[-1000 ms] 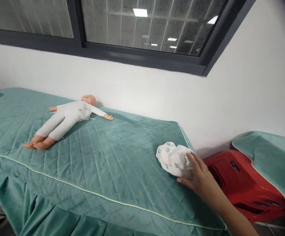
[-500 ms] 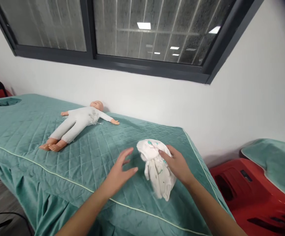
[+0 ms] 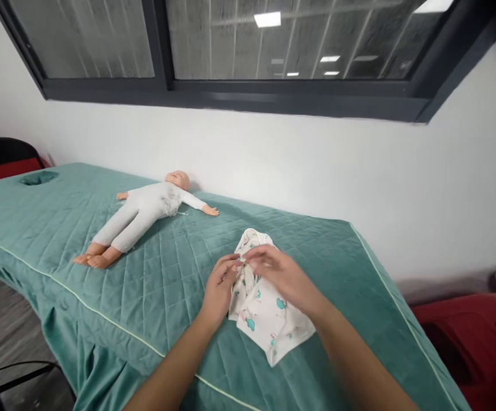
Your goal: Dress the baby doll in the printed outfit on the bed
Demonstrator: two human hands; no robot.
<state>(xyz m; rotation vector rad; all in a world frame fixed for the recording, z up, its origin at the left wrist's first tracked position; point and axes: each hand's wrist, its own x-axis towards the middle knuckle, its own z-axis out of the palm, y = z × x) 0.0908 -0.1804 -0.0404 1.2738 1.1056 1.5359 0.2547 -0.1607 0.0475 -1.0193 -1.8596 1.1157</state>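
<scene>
A white baby garment (image 3: 269,325) with turquoise and small coloured prints lies partly folded on the green quilted bed cover (image 3: 179,308). My left hand (image 3: 222,285) pinches its left edge, fingers curled together. My right hand (image 3: 279,277) reaches over the garment from the right, its bent fingertips close to those of the left and gripping the cloth. The exact bit of fabric between the fingertips is hard to make out. Further off to the left, a baby doll (image 3: 149,202) with a white cloth body lies on its back, arms spread and bare feet toward me.
The bed runs along a white wall below a dark-framed window (image 3: 290,97). A face hole (image 3: 39,178) is at its far left end. Red plastic seats or chairs (image 3: 474,342) stand to the right, and a black-and-red chair (image 3: 5,157) at the left.
The garment has been lowered onto the bed and spread out somewhat. My left hand has moved from open beside it to pinching it. The view has shifted slightly right.
</scene>
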